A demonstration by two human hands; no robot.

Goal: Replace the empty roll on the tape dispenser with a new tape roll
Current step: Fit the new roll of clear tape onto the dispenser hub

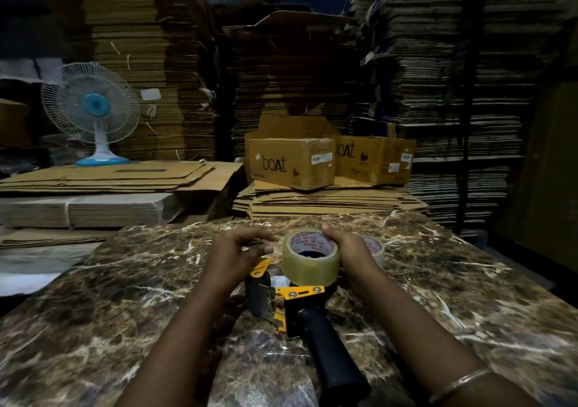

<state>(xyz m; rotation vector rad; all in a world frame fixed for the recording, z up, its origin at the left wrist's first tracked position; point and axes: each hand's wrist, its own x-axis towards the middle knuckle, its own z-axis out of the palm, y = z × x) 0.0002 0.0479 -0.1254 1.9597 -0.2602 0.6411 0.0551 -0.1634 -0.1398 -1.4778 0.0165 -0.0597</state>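
Note:
A yellow and black tape dispenser (pixel 291 306) lies on the marble table (pixel 125 297), its black handle pointing toward me. A full roll of clear tape (pixel 311 264) sits on the dispenser's hub. My right hand (pixel 347 250) grips the roll's right side, thumb on its top rim. My left hand (pixel 240 250) hovers just left of the roll above the dispenser's yellow front end, fingers curled and apart, holding nothing. Behind my right hand lies a thin, nearly bare roll core (pixel 375 247), partly hidden.
Two "boat" cardboard boxes (pixel 291 162) stand on stacked flat cartons beyond the table's far edge. A white and blue table fan (pixel 93 109) stands at the back left. Tall stacks of flattened cartons (pixel 438 78) fill the background.

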